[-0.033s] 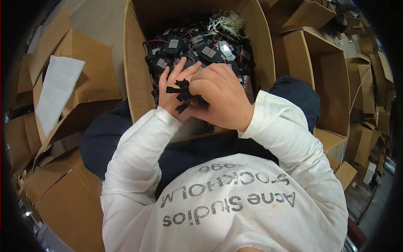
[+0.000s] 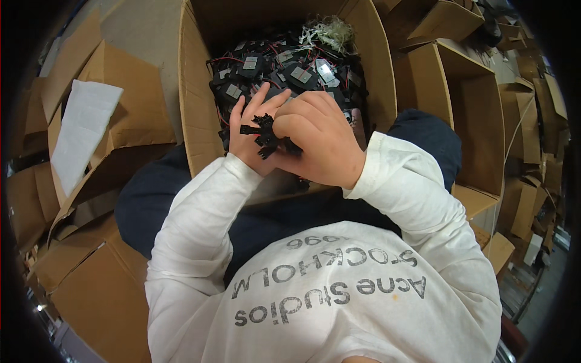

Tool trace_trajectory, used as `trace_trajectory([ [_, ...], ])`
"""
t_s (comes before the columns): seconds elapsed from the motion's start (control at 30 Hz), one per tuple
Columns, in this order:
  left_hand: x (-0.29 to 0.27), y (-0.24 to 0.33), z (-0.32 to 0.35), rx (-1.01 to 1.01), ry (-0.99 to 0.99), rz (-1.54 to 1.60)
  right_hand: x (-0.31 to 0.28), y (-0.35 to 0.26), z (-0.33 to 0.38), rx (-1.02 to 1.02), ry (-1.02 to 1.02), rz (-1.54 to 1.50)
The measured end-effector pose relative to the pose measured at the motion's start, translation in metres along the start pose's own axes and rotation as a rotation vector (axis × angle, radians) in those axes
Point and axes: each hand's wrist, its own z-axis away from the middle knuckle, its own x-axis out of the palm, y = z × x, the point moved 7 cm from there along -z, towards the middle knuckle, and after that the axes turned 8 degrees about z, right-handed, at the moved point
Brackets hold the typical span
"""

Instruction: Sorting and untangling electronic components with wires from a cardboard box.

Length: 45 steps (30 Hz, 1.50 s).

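Observation:
My right hand (image 2: 321, 136) is closed around a bunch of small black plug connectors (image 2: 265, 134), whose ends stick out past its thumb and fingers on the left side. Just behind the bunch is my left hand (image 2: 245, 133), its fingers stretched out and spread; its thumb side is covered by the right hand. Both hands are over the near end of a deep cardboard box (image 2: 196, 103). Inside it lies a heap of flat black parts (image 2: 251, 65) with metal plates and thin red and black wires. My wrists hide the near part of the heap.
A tangle of pale stringy material (image 2: 330, 35) rests at the heap's far right. Opened cardboard boxes stand to the right (image 2: 475, 115) and left (image 2: 136, 100), the left one with a white sheet (image 2: 85, 136) over its flap. More cardboard (image 2: 100, 296) lies lower left. My dark-trousered legs flank the box.
The lowest black connector in the bunch has shifted slightly up and to the right. Both hands stay in nearly the same place.

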Motion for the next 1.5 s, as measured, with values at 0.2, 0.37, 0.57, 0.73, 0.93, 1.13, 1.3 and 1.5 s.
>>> trace_trajectory([
  [0.2, -0.007, 0.004, -0.002, 0.018, 0.03, 0.1, -0.009, 0.002, -0.003, -0.06, -0.025, -0.111],
  [0.37, -0.008, 0.004, -0.009, -0.04, 0.007, 0.21, -0.01, 0.015, -0.004, 0.065, -0.078, -0.281],
  [0.57, -0.023, 0.014, -0.015, 0.017, -0.016, 0.122, -0.001, 0.021, 0.002, 0.177, -0.135, -0.427],
  [0.73, -0.015, 0.008, -0.012, 0.043, -0.048, 0.056, -0.001, 0.022, 0.0, 0.208, -0.152, -0.443],
  [0.93, -0.012, 0.012, -0.01, 0.064, -0.038, 0.031, -0.003, 0.004, -0.004, -0.04, -0.175, -0.235],
  [1.13, -0.014, 0.015, -0.01, 0.057, -0.068, 0.049, -0.007, 0.01, -0.005, 0.007, -0.168, -0.338],
  [1.3, -0.017, 0.015, -0.011, 0.055, -0.062, 0.036, -0.006, 0.011, -0.003, 0.005, -0.153, -0.305],
  [1.5, -0.013, 0.008, -0.011, 0.05, -0.034, -0.014, -0.004, 0.005, -0.007, -0.057, -0.16, -0.208],
])
